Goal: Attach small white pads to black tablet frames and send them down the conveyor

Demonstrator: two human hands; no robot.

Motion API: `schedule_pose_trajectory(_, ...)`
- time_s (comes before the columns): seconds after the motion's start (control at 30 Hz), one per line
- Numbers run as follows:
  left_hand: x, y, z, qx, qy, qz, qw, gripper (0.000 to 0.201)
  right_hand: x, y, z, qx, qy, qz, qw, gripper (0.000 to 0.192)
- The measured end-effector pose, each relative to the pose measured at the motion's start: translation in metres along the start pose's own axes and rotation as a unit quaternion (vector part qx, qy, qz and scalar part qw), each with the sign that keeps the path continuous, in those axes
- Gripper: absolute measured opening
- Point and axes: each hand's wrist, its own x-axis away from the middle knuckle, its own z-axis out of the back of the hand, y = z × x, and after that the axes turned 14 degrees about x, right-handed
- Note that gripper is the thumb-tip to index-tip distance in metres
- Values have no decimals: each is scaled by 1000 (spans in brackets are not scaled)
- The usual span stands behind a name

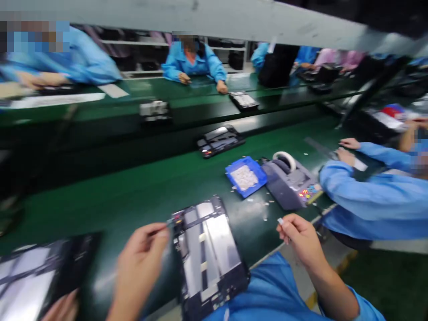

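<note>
An opened tablet-like device [217, 236] with silver battery cells and black edges lies in front of me, its near end at the table edge by my lap. My left hand [142, 261] is closed in a pinch at its upper left corner; what lies between those fingertips, if anything, is hidden. To the right of the device, my right hand [299, 236] is raised over the table edge. Its thumb and finger pinch a small white piece of tape [280, 220]. Short pale strips [203, 266] sit along the middle of the device.
A blue tray [261, 177] of small white pieces stands beside a grey tape dispenser [284, 191]. Another opened device [220, 140] lies farther back. At lower left, another person's hand [65, 307] touches a device [30, 272]. A co-worker's blue sleeve [357, 189] is close on the right.
</note>
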Motion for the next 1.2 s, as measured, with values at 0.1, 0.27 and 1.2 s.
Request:
schedule_pose_trajectory(0.1, 18, 15, -21, 113, -72, 41, 990, 32, 4, -26, -67, 30, -134, 56, 989, 22)
schedule_pose_trajectory(0.27, 37, 8, -33, 256, -98, 125, 954, 38, 3, -62, -160, 40, -255, 154, 954, 15)
schedule_pose_trajectory(1.2, -38, -24, 21, 122, -107, 95, 982, 18, -81, -61, -194, 464, -196, 598, 624, 30)
